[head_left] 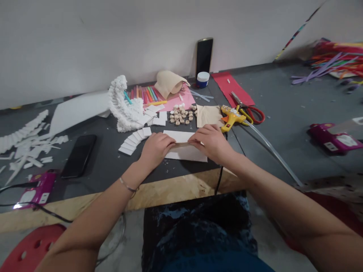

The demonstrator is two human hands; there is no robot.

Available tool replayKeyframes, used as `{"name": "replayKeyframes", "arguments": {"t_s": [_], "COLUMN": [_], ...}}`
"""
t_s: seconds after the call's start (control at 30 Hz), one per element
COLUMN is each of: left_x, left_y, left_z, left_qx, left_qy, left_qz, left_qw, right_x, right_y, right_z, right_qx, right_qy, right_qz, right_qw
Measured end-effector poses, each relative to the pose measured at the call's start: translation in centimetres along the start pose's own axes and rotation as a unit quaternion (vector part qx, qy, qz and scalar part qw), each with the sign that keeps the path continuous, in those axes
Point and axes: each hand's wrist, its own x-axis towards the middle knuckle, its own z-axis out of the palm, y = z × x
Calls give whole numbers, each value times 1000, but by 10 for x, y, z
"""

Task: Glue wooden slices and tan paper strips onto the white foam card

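Note:
Both of my hands rest on a folded white sheet (185,152) of paper or thin foam lying on the dark tabletop (110,166). My left hand (157,149) grips its left part, and my right hand (211,142) presses on its right part with the fingers curled over the fold. Just left of my left hand, small white rectangles (132,141) lie in an overlapping curved row. Beyond my fingers sit a cluster of small round wooden pieces (180,117) and a beige paper sheet (208,116). A yellow hot glue gun (232,118) lies near my right hand.
Red-handled scissors (251,113) lie on a red sheet (231,87). A ruffled white paper construction (123,105) stands at the back left, beside coloured sticks (147,95). A black phone (78,155) lies on the left, and a clear tube (272,151) runs down the right.

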Motion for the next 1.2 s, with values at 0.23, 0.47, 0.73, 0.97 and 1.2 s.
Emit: {"name": "replayKeyframes", "arguments": {"t_s": [0.23, 0.47, 0.73, 0.97, 1.2], "left_x": [3, -25, -28, -23, -15], "left_y": [-11, -4, -1, -1, -5], "left_z": [9, 14, 13, 10, 5], "left_qx": [124, 71, -107, -117, -108], "left_qy": [16, -22, -27, -52, -88], "left_qz": [69, 50, -117, -193, -210], "left_qw": [990, 996, 987, 973, 968], "right_x": [3, -25, -30, -29, -27], "right_y": [26, 34, 41, 49, 53], "right_z": [-4, 10, 20, 23, 25], "right_qx": [-106, -48, 93, 146, 160], "right_qy": [26, -32, -22, -16, -33], "right_qz": [-126, -148, -34, 25, 69], "right_qw": [986, 987, 995, 989, 984]}}
